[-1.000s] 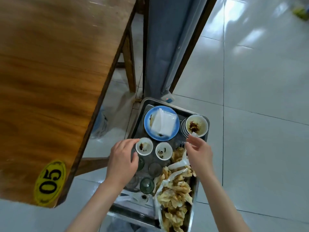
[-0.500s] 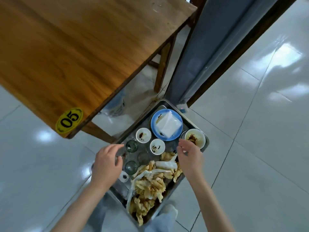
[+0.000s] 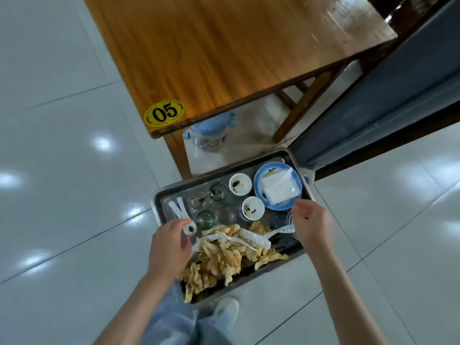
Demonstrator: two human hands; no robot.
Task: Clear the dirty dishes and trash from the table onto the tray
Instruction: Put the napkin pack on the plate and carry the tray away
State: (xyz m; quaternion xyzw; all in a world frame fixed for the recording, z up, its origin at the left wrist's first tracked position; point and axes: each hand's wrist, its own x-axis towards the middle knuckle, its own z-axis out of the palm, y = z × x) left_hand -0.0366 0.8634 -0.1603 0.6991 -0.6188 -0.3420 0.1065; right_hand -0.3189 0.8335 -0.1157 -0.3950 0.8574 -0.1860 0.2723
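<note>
Between both hands' fingers (image 3: pixel 300 207) sits the loaded tray (image 3: pixel 159 197).

Metal tray (image 3: pixel 159 195), seemingly held level, crowded with dirty dishes (image 3: pixel 277 186).

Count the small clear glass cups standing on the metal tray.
4: two at the rear, two nearer the food scraps. The right hand may hide more.

tray (image 3: pixel 159 195): dull brushed metal
table (image 3: pixel 224 51): glossy varnished wood
floor (image 3: pixel 62 170): shiny smooth tile
plate (image 3: pixel 258 178): glazed blue ceramic
napkin (image 3: pixel 277 189): matt white paper
</note>
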